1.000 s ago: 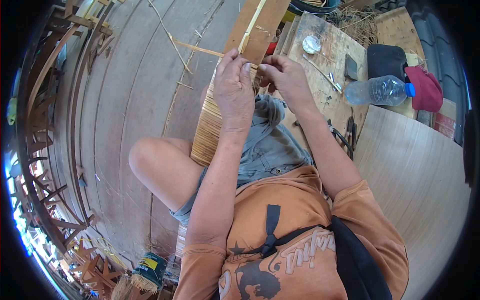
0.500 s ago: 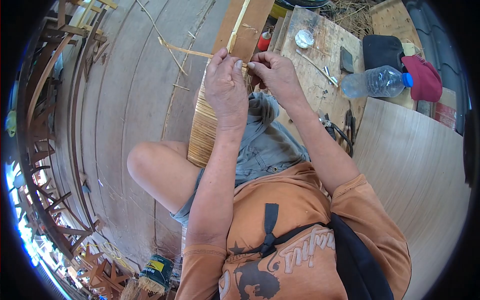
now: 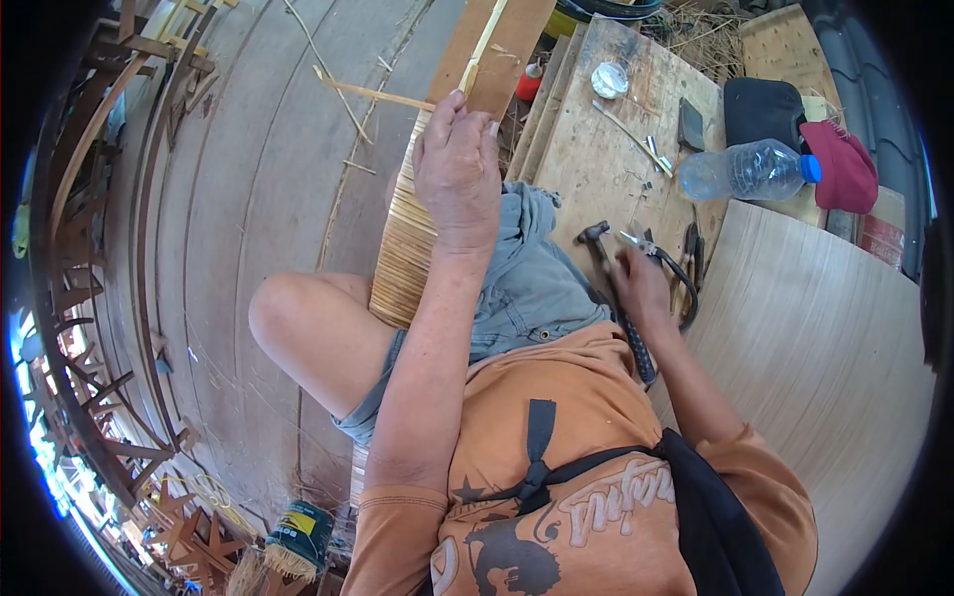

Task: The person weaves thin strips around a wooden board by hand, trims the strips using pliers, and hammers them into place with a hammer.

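Observation:
My left hand (image 3: 459,169) is closed at the upper end of a band of narrow strips (image 3: 405,268) wrapped side by side around a long flat board (image 3: 445,70). Its fingers press a thin pale strip (image 3: 383,95), whose loose end sticks out to the left. Another pale strip (image 3: 487,40) runs lengthwise along the bare part of the board. My right hand (image 3: 641,283) is low over the tools beside my thigh, by a hammer (image 3: 594,234) with a dark handle and black-handled pliers (image 3: 651,248). Its curled fingers are partly hidden and blurred, so their hold is unclear.
On the worktable (image 3: 596,129) are a white pot (image 3: 608,79), a dark block (image 3: 691,124) and other tools (image 3: 693,243). A plastic bottle (image 3: 745,169) lies near a maroon cap (image 3: 840,164). A red bottle (image 3: 529,81) stands behind the board. Loose strips lie on the plank floor (image 3: 248,199).
My right hand has left the strip and moved down and right to the tools. The hammer now shows beside it. My left hand stays at the wrapped board.

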The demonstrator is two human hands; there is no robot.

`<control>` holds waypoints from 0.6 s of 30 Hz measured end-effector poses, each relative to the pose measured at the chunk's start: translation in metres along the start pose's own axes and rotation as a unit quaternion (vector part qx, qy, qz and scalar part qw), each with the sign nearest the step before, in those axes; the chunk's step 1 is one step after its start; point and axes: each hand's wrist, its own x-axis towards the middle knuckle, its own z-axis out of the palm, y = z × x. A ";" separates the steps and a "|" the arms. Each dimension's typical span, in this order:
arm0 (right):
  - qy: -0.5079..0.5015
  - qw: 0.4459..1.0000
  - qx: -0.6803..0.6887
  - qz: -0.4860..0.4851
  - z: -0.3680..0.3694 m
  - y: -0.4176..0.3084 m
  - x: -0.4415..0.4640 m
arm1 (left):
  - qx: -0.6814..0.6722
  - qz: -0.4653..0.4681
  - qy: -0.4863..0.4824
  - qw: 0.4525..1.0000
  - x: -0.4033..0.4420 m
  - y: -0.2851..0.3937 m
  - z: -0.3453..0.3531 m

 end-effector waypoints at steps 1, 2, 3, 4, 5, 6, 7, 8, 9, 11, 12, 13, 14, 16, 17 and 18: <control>-0.001 0.999 -0.043 -0.023 0.004 0.013 -0.021 | -0.009 0.003 -0.003 1.000 0.001 -0.001 0.000; -0.001 0.995 -0.085 -0.047 0.009 0.025 -0.036 | -0.017 0.006 -0.005 1.000 0.001 -0.002 0.000; -0.003 0.995 -0.087 -0.051 0.017 0.036 -0.045 | -0.015 0.003 -0.002 1.000 0.000 -0.004 0.001; -0.021 0.998 -0.062 -0.026 0.025 0.043 -0.051 | 0.000 0.014 0.002 1.000 -0.001 -0.006 0.003; -0.038 0.999 -0.037 -0.004 0.029 0.049 -0.053 | 0.017 0.025 0.007 1.000 -0.002 -0.008 0.003; -0.041 0.999 -0.009 -0.013 0.027 0.047 -0.052 | 0.021 0.027 0.013 0.999 -0.002 -0.009 0.002; -0.039 0.999 -0.007 -0.017 0.026 0.044 -0.050 | 0.009 0.022 0.011 1.000 -0.003 -0.009 0.002; -0.022 0.998 0.043 -0.029 0.024 0.041 -0.046 | -0.005 0.020 0.010 1.000 -0.002 -0.009 0.003; -0.006 0.995 0.093 -0.039 0.021 0.039 -0.042 | -0.019 0.015 0.007 1.000 -0.001 -0.009 0.003; -0.077 0.969 0.233 0.037 -0.020 -0.009 -0.030 | -0.019 0.014 0.006 1.000 -0.001 -0.006 0.002; -0.116 0.938 0.319 0.070 -0.041 -0.034 -0.026 | -0.019 0.012 0.004 1.000 -0.002 -0.005 0.001; -0.088 0.944 0.318 -0.029 -0.054 -0.051 -0.024 | -0.018 0.011 0.004 1.000 -0.003 -0.005 0.001; -0.059 0.939 0.313 -0.129 -0.066 -0.066 -0.022 | -0.021 0.015 0.006 1.000 -0.002 -0.005 0.001; -0.135 0.915 0.363 -0.111 -0.079 -0.086 -0.017 | -0.024 0.020 0.008 0.999 -0.003 -0.006 0.000; -0.124 0.932 0.310 -0.139 -0.075 -0.087 -0.010 | -0.005 0.026 0.011 1.000 -0.004 -0.009 0.002; -0.145 0.944 0.274 -0.117 -0.072 -0.088 -0.004 | 0.013 0.033 0.016 0.999 -0.003 -0.010 0.003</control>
